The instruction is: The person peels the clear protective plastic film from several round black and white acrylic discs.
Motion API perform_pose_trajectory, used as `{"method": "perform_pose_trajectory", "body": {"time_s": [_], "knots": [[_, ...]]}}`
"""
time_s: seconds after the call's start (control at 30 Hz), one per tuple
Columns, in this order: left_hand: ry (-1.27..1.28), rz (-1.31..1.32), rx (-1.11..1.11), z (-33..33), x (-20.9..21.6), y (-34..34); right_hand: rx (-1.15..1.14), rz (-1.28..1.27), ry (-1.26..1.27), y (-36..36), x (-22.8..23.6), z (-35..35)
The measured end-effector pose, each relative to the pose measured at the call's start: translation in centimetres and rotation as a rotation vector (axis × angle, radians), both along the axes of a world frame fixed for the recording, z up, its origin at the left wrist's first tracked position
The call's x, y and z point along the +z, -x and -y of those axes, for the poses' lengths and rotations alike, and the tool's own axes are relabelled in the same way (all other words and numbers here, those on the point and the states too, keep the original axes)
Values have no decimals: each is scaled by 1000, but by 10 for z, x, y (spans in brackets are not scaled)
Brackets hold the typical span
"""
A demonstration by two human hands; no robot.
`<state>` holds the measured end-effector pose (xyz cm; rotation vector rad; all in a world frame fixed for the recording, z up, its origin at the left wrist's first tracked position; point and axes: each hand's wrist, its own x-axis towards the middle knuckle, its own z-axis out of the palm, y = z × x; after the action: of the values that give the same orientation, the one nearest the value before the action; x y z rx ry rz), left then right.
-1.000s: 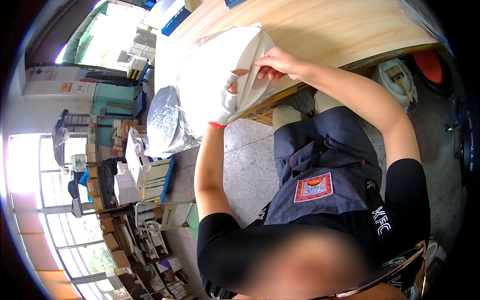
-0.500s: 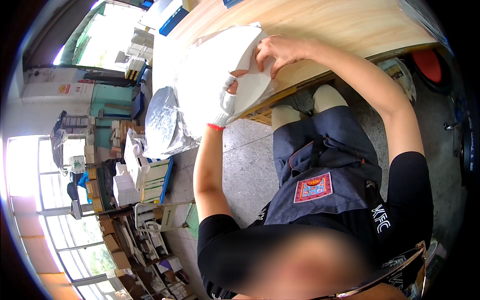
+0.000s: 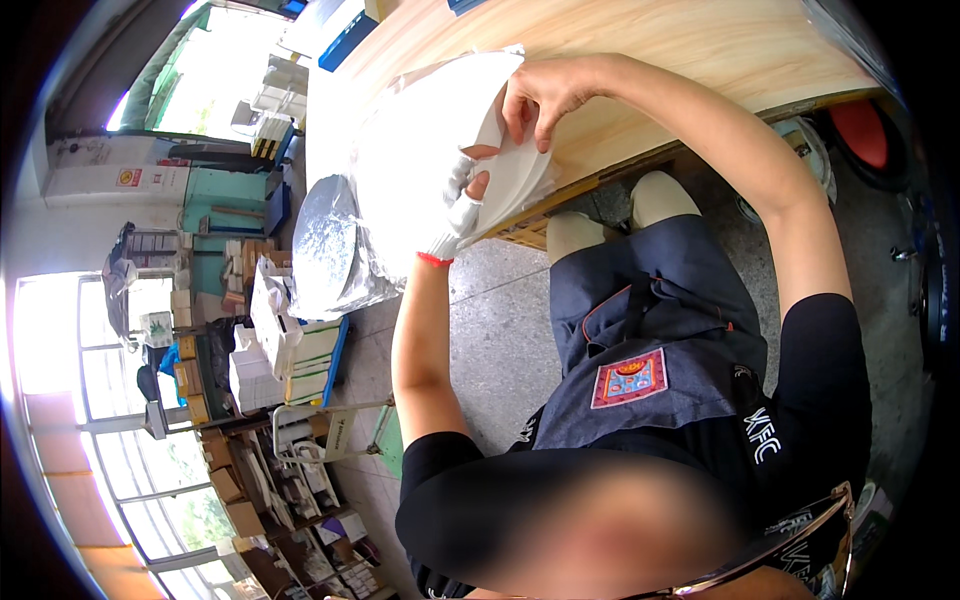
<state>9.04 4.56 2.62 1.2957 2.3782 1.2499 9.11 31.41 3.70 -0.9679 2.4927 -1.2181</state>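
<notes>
White rounded sheets (image 3: 410, 110) lie in a clear plastic wrap at the table's near left edge. My left hand (image 3: 462, 195), in a white fingertip-less glove with a red cuff, rests on them with fingers bent and thumb bared, gripping near the upper layer's edge. Bare and curled, my right hand (image 3: 545, 95) comes in from the right, its fingers at that same edge and its thumb just above the lower layer (image 3: 520, 175). How many sheets either hand holds is hidden. Beside the pile, a silvery plastic-wrapped round bundle (image 3: 325, 240) hangs at the table corner.
The pale wooden table (image 3: 680, 60) spans the top, with a blue-edged box (image 3: 348, 40) at its far left. Stacked white papers (image 3: 255, 370) and a metal-framed chair (image 3: 300, 435) stand left. A red round seat (image 3: 857, 133) is at right.
My right hand has shifted slightly left along the upper layer's edge, its elbow a little lower. My left thumb has moved outward, away from the palm. The sheets' edge has shifted a little.
</notes>
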Motion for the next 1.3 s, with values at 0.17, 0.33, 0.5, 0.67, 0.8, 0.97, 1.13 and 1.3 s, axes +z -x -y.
{"method": "perform_pose_trajectory", "body": {"time_s": [0.17,0.33,0.5,0.67,0.8,0.97,1.13,1.3], "knots": [[41,-57,34,0,-1,3,-104,-365,-32,-3,1,7],[112,-192,30,5,-6,8,-195,-730,-74,-7,-10,14],[130,-296,85,0,-7,0,-219,-859,2,-16,-12,10],[57,-456,164,5,10,-10,-156,-701,20,-46,-18,14],[96,-391,241,8,27,-14,-79,-483,-88,-34,-32,11],[113,-704,214,16,22,4,-18,-209,14,-17,-27,11],[130,-715,186,17,18,8,27,-111,39,-8,-20,11],[162,-689,192,16,20,3,-24,-204,-39,-11,-6,13]]}}
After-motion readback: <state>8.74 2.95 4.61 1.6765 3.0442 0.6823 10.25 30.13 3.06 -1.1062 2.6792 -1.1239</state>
